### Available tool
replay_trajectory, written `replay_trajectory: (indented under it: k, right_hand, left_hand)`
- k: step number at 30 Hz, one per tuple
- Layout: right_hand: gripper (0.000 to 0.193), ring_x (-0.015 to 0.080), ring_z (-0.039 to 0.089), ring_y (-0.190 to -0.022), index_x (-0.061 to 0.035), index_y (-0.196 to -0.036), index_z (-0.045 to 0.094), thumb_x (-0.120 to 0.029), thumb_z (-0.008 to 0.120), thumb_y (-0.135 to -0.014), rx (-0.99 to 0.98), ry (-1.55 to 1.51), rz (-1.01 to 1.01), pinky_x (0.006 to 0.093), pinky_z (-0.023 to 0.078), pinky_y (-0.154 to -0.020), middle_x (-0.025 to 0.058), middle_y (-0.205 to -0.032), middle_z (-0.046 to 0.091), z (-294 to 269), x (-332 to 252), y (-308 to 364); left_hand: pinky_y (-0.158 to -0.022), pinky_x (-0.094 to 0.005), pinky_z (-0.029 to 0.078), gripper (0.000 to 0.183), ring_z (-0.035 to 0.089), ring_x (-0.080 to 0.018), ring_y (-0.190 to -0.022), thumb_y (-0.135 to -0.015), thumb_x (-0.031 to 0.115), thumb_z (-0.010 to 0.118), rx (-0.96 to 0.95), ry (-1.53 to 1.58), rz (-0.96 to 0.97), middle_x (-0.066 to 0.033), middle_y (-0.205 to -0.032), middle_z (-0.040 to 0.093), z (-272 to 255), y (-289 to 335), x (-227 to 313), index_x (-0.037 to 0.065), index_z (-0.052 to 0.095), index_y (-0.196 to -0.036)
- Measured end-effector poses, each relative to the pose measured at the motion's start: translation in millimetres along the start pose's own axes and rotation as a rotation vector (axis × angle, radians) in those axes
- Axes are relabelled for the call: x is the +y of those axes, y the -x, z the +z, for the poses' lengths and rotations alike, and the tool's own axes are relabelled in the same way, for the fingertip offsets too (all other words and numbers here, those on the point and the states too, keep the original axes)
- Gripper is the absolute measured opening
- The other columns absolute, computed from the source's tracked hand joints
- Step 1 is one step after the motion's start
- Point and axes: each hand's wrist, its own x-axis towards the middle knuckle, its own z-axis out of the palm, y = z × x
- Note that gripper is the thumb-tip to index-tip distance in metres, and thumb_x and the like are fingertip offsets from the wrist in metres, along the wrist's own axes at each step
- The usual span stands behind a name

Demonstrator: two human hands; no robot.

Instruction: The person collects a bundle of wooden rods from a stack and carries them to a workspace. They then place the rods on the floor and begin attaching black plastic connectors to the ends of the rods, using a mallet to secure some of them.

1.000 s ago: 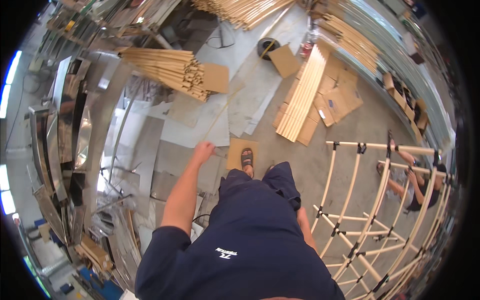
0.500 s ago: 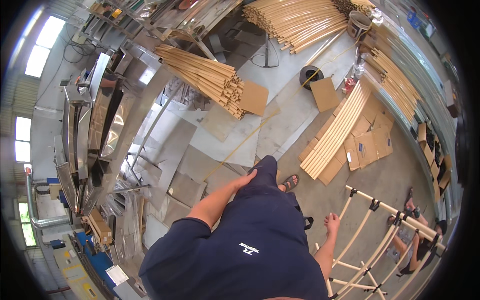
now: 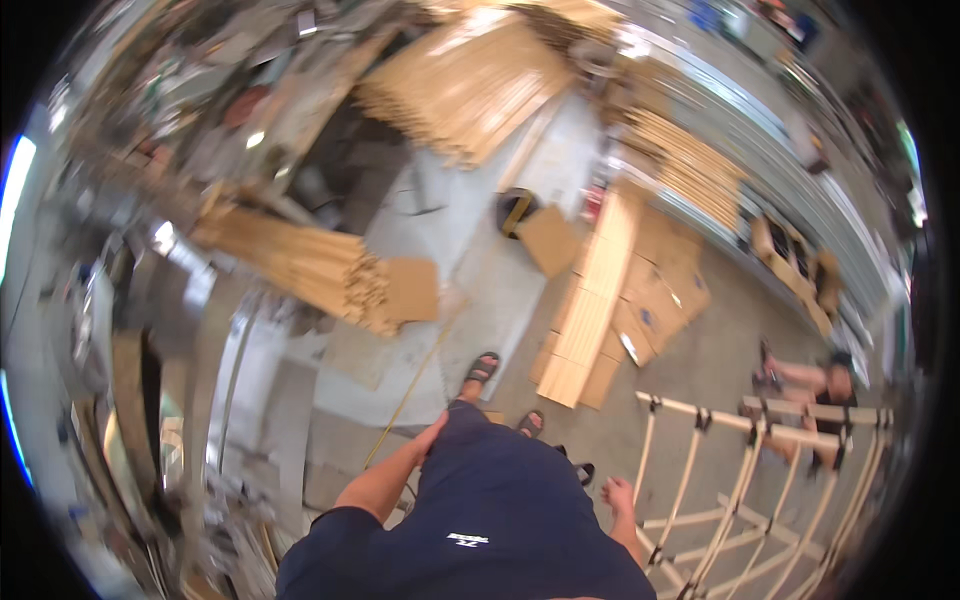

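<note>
Walking across the workshop floor, the left hand swings empty by the thigh, fingers loosely curled, while the right hand hangs open just beside the wooden lattice frame, so best to step clear of the thin stick underfoot.

Pale lashed-pole frame, beside right hand

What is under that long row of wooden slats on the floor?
Flat cardboard sheets lie under and beside the slats, on the grey floor. How far the cardboard reaches beneath them is hidden by the slats themselves.
</note>
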Motion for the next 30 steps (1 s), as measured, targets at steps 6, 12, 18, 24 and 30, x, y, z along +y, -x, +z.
replay_trajectory:
  k: [6,12,18,24,30]
  right_hand:
    - [0.022,0.0120,0.060,-0.068,-0.0028,-0.099,0.068,-0.024,0.063,-0.096,0.099,0.123,-0.183,0.0297,0.049,-0.060,0.0027,-0.077,0.066,52,-48,22]
    - [0.029,0.0125,0.064,-0.075,-0.0022,-0.117,0.067,-0.021,0.064,-0.096,0.172,-0.068,-0.209,0.0276,0.051,-0.067,0.0043,-0.087,0.069,106,-82,72]
    - [0.033,0.0131,0.065,-0.077,-0.0021,-0.118,0.067,-0.024,0.066,-0.094,0.192,-0.059,-0.042,0.0295,0.053,-0.070,0.0049,-0.089,0.070,149,-34,96]
    - [0.032,0.0141,0.066,-0.073,-0.0012,-0.114,0.069,-0.025,0.067,-0.093,0.158,-0.110,0.174,0.0306,0.053,-0.062,0.0053,-0.088,0.070,183,32,89]
    - [0.036,0.0168,0.067,-0.073,-0.0004,-0.116,0.069,-0.027,0.068,-0.092,0.274,-0.102,0.072,0.0325,0.054,-0.063,0.0085,-0.088,0.071,187,59,84]
  left_hand:
    - [-0.108,-0.0397,0.043,0.099,0.056,-0.0278,-0.126,-0.086,0.083,0.044,-0.091,-0.179,-0.125,-0.0148,-0.142,0.056,-36,-21,70,0.004,0.048,-0.146]
    - [-0.098,-0.0389,0.048,0.067,0.064,-0.0311,-0.114,-0.095,0.061,0.053,0.273,-1.218,0.127,-0.0181,-0.126,0.067,-74,-70,161,0.004,0.064,-0.130]
    - [-0.062,-0.0309,0.050,0.050,0.067,-0.0199,-0.081,-0.096,0.047,0.060,0.331,-0.934,0.316,-0.0094,-0.101,0.071,-49,-93,273,0.003,0.068,-0.118]
    - [-0.056,-0.0290,0.048,0.051,0.064,-0.0159,-0.075,-0.094,0.043,0.064,0.254,-0.912,0.452,-0.0089,-0.097,0.070,-22,-94,320,0.000,0.067,-0.120]
    - [-0.066,-0.0332,0.054,0.054,0.068,-0.0197,-0.084,-0.093,0.036,0.067,0.071,-1.138,0.339,-0.0128,-0.100,0.071,-10,-111,286,-0.004,0.060,-0.129]
